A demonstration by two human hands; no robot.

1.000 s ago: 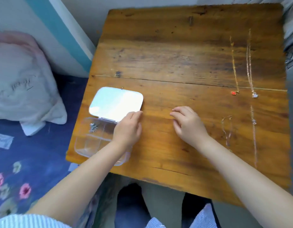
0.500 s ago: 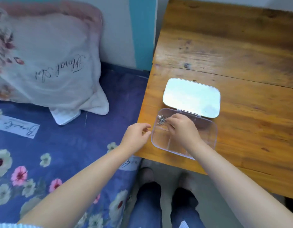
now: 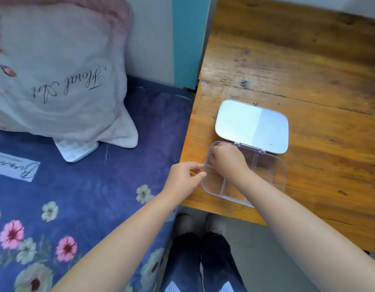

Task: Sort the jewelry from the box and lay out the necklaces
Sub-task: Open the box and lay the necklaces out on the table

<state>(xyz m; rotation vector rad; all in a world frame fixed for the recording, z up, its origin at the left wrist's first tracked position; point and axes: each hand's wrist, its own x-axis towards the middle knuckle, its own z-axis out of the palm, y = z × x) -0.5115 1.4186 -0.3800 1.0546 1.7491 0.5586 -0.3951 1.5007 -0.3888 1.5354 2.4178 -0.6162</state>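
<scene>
A clear plastic jewelry box (image 3: 275, 175) with several compartments sits at the table's front left corner. Its mirrored lid (image 3: 252, 126) lies open and flat behind it. My right hand (image 3: 227, 160) reaches into the far left compartment, fingers closed on a small silver jewelry piece (image 3: 208, 163) that is mostly hidden under them. My left hand (image 3: 183, 179) is at the box's left wall, thumb and fingertips pinched on its rim. The laid-out necklaces are outside this view.
The wooden table (image 3: 309, 70) stretches away to the right and back. Left of it lies a blue floral bedspread (image 3: 66, 197) with a white pillow (image 3: 56, 70). My legs and shoes (image 3: 201, 226) show below the table's front edge.
The view swung left, off the laid-out necklaces. My right hand went from the bare tabletop into the box and closed on the silver piece. My left hand shifted to the box's left rim.
</scene>
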